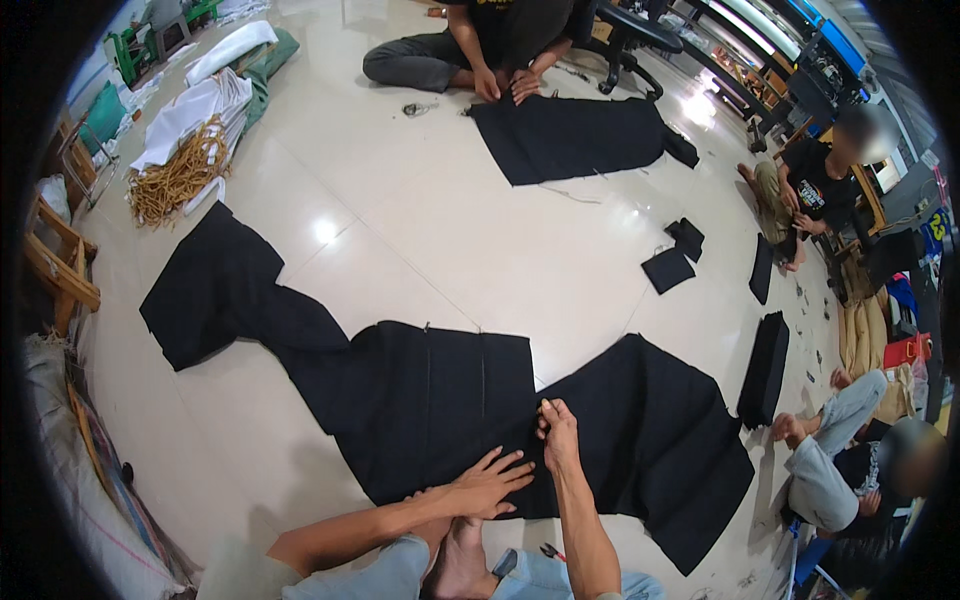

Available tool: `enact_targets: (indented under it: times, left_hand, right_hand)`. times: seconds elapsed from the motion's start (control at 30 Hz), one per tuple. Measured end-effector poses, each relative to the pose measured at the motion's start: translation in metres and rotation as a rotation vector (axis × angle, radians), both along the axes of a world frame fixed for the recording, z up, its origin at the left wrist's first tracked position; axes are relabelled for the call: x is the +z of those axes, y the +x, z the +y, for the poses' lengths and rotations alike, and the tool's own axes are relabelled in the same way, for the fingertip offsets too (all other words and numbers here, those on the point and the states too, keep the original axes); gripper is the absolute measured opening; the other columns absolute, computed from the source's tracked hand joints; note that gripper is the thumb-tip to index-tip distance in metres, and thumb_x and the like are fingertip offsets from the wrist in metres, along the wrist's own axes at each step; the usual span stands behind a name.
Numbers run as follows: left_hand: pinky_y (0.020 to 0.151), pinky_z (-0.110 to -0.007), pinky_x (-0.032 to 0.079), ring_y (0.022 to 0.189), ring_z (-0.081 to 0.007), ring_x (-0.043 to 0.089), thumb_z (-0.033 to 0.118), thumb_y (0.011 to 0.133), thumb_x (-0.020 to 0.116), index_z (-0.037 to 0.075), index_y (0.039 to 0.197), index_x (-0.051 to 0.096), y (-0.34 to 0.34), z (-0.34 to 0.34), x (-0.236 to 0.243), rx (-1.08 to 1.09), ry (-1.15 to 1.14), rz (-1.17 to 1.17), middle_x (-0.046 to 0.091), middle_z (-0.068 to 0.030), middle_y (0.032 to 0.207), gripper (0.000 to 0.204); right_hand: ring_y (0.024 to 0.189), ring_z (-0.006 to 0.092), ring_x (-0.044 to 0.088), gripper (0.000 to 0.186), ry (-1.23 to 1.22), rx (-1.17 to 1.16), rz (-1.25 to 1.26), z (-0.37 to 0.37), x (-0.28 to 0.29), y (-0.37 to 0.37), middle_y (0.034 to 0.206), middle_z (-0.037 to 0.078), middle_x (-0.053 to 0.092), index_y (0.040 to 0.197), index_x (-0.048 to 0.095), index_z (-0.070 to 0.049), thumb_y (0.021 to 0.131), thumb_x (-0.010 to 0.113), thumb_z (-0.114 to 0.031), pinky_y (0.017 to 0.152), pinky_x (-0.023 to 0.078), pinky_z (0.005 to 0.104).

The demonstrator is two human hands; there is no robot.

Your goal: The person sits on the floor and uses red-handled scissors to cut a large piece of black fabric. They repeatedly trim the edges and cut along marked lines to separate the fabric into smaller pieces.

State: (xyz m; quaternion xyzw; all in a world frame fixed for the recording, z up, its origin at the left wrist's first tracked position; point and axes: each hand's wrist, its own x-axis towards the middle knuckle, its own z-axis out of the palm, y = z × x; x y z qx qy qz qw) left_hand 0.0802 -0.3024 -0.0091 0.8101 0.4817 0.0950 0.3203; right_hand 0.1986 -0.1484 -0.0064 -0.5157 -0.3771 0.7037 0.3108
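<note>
A large black fabric piece lies spread on the floor in front of me, with thin lines running down its middle panel and a wide folded section on the right. My left hand rests on the fabric with fingers spread. To its upper right, my right hand pinches the fabric at a seam or edge near the middle. Under my forearms, my bare foot and jeans show. Small red-handled snips lie on the floor beside my right forearm.
Co-workers sit at the top, right and lower right, among other black pieces. A white cloth pile with tan cords is upper left. A wooden frame and sacks line the left.
</note>
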Motion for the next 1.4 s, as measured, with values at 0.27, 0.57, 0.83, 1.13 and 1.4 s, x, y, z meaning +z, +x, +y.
enact_targets:
  times: [0.27,0.57,0.83,1.13,1.4]
  left_hand:
    - [0.125,-0.058,0.010,0.156,-0.0307,0.011,0.035,0.091,0.067,0.015,0.150,0.049,0.003,-0.003,-0.017,-0.106,0.020,-0.036,0.022,-0.0062,0.168,0.065]
    - [0.110,-0.047,0.038,0.133,-0.0327,0.051,0.007,0.091,0.063,0.003,0.130,0.063,-0.011,0.005,0.021,0.339,0.244,-0.380,0.057,-0.0163,0.141,0.039]
    - [0.121,-0.057,0.021,0.150,-0.0351,0.026,0.018,0.090,0.071,0.006,0.146,0.049,-0.013,0.041,0.012,0.519,0.342,-0.207,0.036,-0.0158,0.158,0.061]
    - [0.123,-0.059,0.010,0.152,-0.0338,0.022,0.037,0.090,0.071,0.006,0.147,0.048,-0.004,0.056,-0.008,0.454,0.278,-0.132,0.033,-0.0150,0.161,0.069]
    - [0.124,-0.060,0.009,0.151,-0.0299,0.028,0.032,0.099,0.061,0.009,0.147,0.051,0.004,0.057,-0.025,0.553,0.277,-0.135,0.038,-0.0091,0.160,0.055]
  right_hand:
    - [0.061,0.0083,0.048,0.022,0.220,-0.012,-0.041,0.060,0.024,-0.030,0.070,-0.001,0.053,0.085,0.057,-0.008,0.101,0.062,-0.023,0.052,0.038,0.0253]
    - [0.061,0.0052,0.047,0.024,0.200,-0.089,-0.152,0.009,0.058,0.056,0.075,-0.003,0.058,0.095,0.063,-0.008,0.104,0.057,-0.029,0.056,0.036,0.0216]
    - [0.077,0.0205,0.066,0.033,0.573,0.676,-0.744,-0.005,0.060,0.050,0.087,0.016,0.068,0.118,0.069,0.000,0.089,0.073,-0.015,0.073,0.050,0.0309]
    - [0.076,0.0368,0.061,0.017,0.817,0.791,-0.569,0.015,0.048,0.041,0.086,0.019,0.065,0.102,0.065,0.003,0.089,0.068,-0.007,0.070,0.049,0.0423]
    - [0.060,0.0041,0.041,0.022,0.253,0.299,-0.231,-0.009,0.011,0.027,0.066,-0.004,0.045,0.088,0.056,-0.005,0.103,0.060,-0.021,0.050,0.035,0.0245]
